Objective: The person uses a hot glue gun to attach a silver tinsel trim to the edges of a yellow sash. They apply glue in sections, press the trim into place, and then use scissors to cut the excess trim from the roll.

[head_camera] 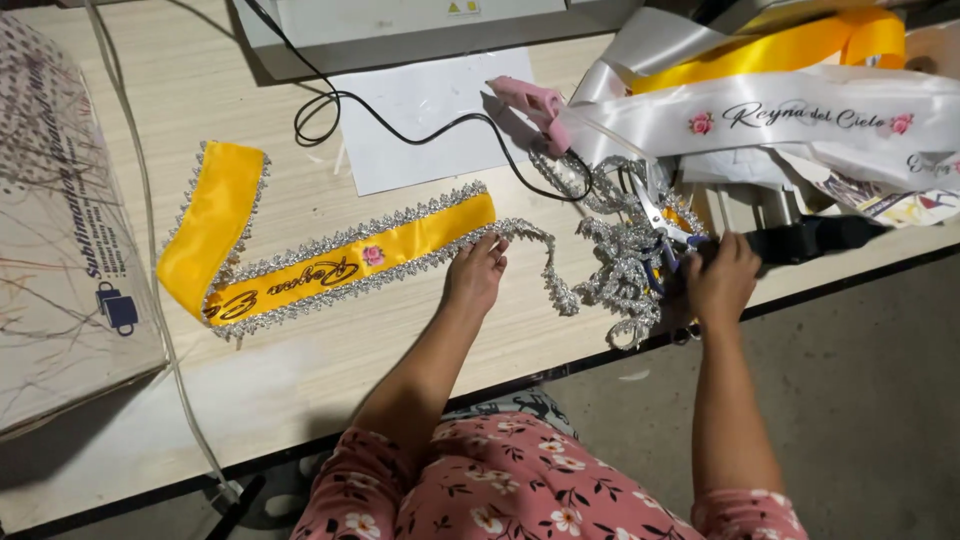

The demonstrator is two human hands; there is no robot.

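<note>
A yellow sash (pixel 300 270) edged with silver sequin trim lies on the wooden table (pixel 300 380), its left end folded over. My left hand (pixel 475 275) rests flat on the sash's right end, fingertips on the loose silver trim (pixel 545 250) that trails off to the right. That trim runs into a tangled silver pile (pixel 620 265). My right hand (pixel 720 280) sits at the table's edge beside this pile, fingers curled next to a pair of scissors (pixel 660 225) and a black object (pixel 810 238). What the right hand grips is hidden.
A pink glue gun (pixel 530 100) with a black cable (pixel 400 130) lies by a white sheet (pixel 430 110). White printed sashes (pixel 800 120) and yellow ribbon (pixel 800 45) are heaped at back right. A cardboard box (pixel 60 230) stands left, a grey machine (pixel 400 25) behind.
</note>
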